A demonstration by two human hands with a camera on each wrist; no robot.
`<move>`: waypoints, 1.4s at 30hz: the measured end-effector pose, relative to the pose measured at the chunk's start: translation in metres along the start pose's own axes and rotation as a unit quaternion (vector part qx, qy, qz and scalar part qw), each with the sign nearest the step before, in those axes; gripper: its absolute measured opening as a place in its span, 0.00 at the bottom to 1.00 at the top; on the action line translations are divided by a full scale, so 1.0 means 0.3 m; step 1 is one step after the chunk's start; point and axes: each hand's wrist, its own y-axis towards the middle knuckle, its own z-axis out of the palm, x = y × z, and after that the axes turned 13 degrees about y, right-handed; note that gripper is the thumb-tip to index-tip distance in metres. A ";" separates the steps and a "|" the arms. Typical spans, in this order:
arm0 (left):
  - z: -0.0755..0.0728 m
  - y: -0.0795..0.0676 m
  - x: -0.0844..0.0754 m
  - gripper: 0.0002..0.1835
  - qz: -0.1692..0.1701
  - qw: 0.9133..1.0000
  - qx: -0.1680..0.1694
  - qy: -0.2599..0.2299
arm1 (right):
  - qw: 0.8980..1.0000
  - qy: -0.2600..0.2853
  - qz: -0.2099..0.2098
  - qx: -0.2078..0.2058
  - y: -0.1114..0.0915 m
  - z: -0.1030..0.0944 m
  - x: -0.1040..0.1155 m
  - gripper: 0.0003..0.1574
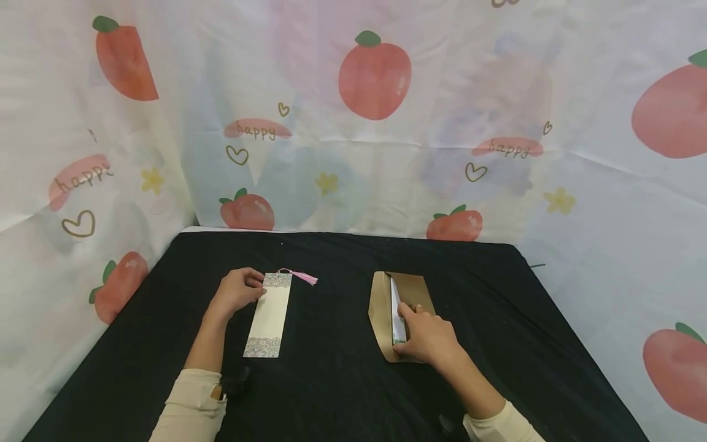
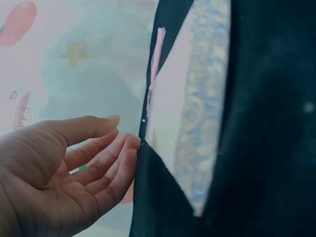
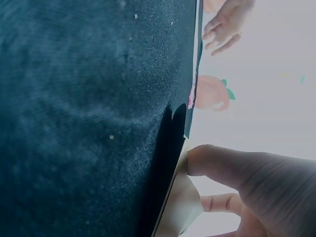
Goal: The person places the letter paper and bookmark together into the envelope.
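A long cream bookmark [image 1: 273, 314] with patterned bands at both ends and a pink tassel [image 1: 304, 277] lies on the black cloth. Beside its upper left edge is my left hand [image 1: 239, 291], fingertips right at the edge; the left wrist view shows those fingers loosely bent, nothing pinched between them. To the right, my right hand [image 1: 428, 334] grips a brown envelope [image 1: 380, 316], thumb near its lower edge and fingers further up. The envelope's flap is spread to the left. A white paper [image 1: 394, 301] shows at its mouth, partly hidden by the fingers.
The black cloth [image 1: 331, 393] covers the table and runs back to a printed curtain [image 1: 309, 73] with fruit and hearts. More of this curtain stands along the left and right sides. A strip of cloth separates bookmark and envelope.
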 end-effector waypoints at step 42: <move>0.033 -0.014 -0.032 0.21 0.007 0.998 0.051 0.047 | 1.000 -0.001 0.004 0.003 0.004 0.003 0.005 0.46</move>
